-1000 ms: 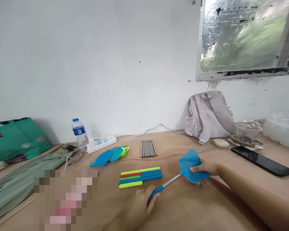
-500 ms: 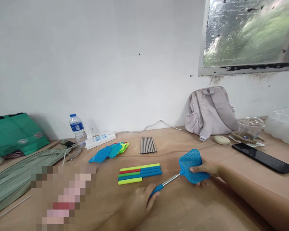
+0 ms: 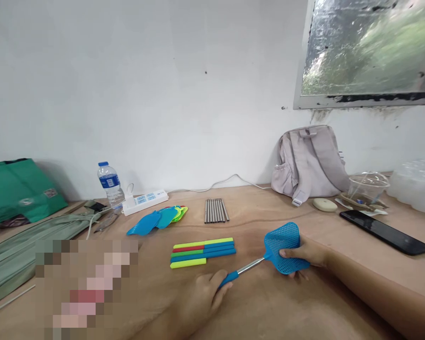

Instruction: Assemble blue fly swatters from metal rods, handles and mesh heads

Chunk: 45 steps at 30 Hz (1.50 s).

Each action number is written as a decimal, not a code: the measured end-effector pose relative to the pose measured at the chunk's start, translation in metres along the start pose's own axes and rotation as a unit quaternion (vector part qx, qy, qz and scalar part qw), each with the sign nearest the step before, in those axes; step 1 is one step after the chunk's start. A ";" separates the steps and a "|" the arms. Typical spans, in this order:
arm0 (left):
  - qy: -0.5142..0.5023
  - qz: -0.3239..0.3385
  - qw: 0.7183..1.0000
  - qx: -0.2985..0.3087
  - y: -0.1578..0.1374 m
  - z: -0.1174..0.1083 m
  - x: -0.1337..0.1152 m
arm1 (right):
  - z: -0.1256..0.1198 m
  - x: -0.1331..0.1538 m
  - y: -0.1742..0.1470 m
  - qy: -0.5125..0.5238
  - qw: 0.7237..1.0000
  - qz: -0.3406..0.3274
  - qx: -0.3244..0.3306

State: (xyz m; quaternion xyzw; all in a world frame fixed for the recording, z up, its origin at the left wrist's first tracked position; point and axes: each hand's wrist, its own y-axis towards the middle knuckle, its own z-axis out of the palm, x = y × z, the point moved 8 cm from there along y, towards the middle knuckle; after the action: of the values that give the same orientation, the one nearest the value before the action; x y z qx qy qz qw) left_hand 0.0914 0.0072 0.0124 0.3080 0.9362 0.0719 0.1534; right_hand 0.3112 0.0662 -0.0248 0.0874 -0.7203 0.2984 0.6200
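Observation:
A blue fly swatter (image 3: 283, 243) with a mesh head and a short metal rod is held between my two hands. My left hand (image 3: 207, 293) is closed around its blue handle grip. With thumb on top and fingers beneath, my right hand (image 3: 304, 255) pinches the mesh head. Left of the swatter lie coloured handle tubes (image 3: 203, 249) in yellow, red, green and blue, side by side. Behind them several metal rods (image 3: 216, 211) rest in a row. A fanned stack of swatter heads (image 3: 152, 222), blue, teal and yellow, lies farther left.
At the back stand a water bottle (image 3: 109, 182), a white power strip (image 3: 145, 202) and a grey backpack (image 3: 308, 163). A black phone (image 3: 384, 231), a cream oval case (image 3: 325, 204) and a clear plastic cup (image 3: 368, 186) are at right. A green bag (image 3: 24, 193) sits at far left.
The camera view has shifted slightly. Both hands keep the same hold on the swatter, its head turned only a little.

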 end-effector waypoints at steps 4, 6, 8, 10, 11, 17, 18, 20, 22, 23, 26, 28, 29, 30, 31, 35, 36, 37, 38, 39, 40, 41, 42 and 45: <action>0.000 0.002 1.000 0.009 0.002 0.002 0.001 | 0.002 0.000 0.002 0.007 1.000 -0.005 0.008; -0.003 0.002 1.000 0.013 0.002 0.002 0.001 | 0.002 -0.001 0.003 0.008 1.000 -0.008 0.022; -0.001 0.002 1.000 0.017 0.001 0.002 0.001 | 0.003 -0.002 0.004 0.009 1.000 -0.010 0.029; 0.004 0.002 1.000 0.017 0.001 0.001 0.001 | 0.004 -0.001 0.004 0.011 0.999 -0.015 0.028; 0.007 0.002 1.000 0.016 0.001 0.000 0.001 | 0.005 -0.001 0.004 0.012 0.999 -0.017 0.029; 0.094 0.034 0.995 -0.029 0.011 -0.009 0.001 | 0.002 0.008 0.010 0.026 0.998 -0.052 0.021; 0.119 0.046 0.991 -0.046 0.014 -0.012 0.000 | -0.002 0.009 0.012 0.047 0.997 -0.050 0.020; 0.153 0.063 0.983 -0.082 0.016 -0.019 -0.003 | -0.014 0.012 0.014 0.114 0.992 -0.055 0.019; 0.156 0.052 0.980 -0.113 0.018 -0.025 -0.004 | -0.032 0.019 0.016 0.194 0.976 -0.100 -0.004; 0.147 0.036 0.981 -0.125 0.018 -0.028 -0.003 | -0.041 0.022 0.016 0.227 0.964 -0.135 -0.027; 0.101 -0.025 0.986 -0.133 0.021 -0.031 -0.005 | -0.051 0.025 0.018 0.271 0.935 -0.209 -0.089; 0.066 -0.061 0.990 -0.111 0.028 -0.027 -0.010 | -0.034 0.028 0.025 0.262 0.933 -0.227 -0.094; 0.053 -0.077 0.991 -0.095 0.032 -0.023 -0.014 | -0.022 0.031 0.028 0.262 0.931 -0.237 -0.094; 0.045 -0.089 0.992 -0.081 0.038 -0.020 -0.019 | -0.011 0.037 0.029 0.270 0.920 -0.262 -0.105; 0.041 -0.096 0.992 -0.068 0.043 -0.016 -0.025 | -0.002 0.046 0.026 0.296 0.895 -0.310 -0.126; 0.076 -0.096 0.991 -0.047 0.066 -0.010 -0.048 | 0.017 0.066 0.016 0.399 0.801 -0.375 -0.240; 0.093 -0.096 0.990 -0.051 0.071 -0.010 -0.053 | 0.018 0.068 0.015 0.421 0.784 -0.372 -0.265; 0.107 -0.092 0.988 -0.056 0.076 -0.010 -0.058 | 0.017 0.069 0.015 0.436 0.771 -0.366 -0.285; 0.117 -0.087 0.988 -0.059 0.080 -0.010 -0.062 | 0.015 0.071 0.015 0.444 0.765 -0.359 -0.299; 0.118 -0.084 0.988 -0.062 0.084 -0.008 -0.066 | 0.013 0.072 0.017 0.446 0.762 -0.353 -0.309; 0.113 -0.082 0.988 -0.062 0.088 -0.007 -0.069 | 0.010 0.074 0.018 0.444 0.763 -0.347 -0.317; 0.102 -0.086 0.989 -0.063 0.091 -0.005 -0.070 | 0.008 0.075 0.021 0.440 0.767 -0.340 -0.322; 0.082 -0.097 0.990 -0.062 0.093 -0.002 -0.070 | 0.007 0.076 0.023 0.435 0.772 -0.331 -0.323; -0.018 -0.148 0.987 -0.057 0.095 0.007 -0.060 | 0.010 0.080 0.033 0.416 0.802 -0.298 -0.309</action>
State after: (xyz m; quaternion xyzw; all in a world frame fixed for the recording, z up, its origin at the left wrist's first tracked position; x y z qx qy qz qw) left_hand 0.1928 0.0478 0.0419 0.1580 0.9630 0.0958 0.1961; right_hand 0.2692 0.1074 0.0397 -0.0313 -0.3860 -0.1320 0.9125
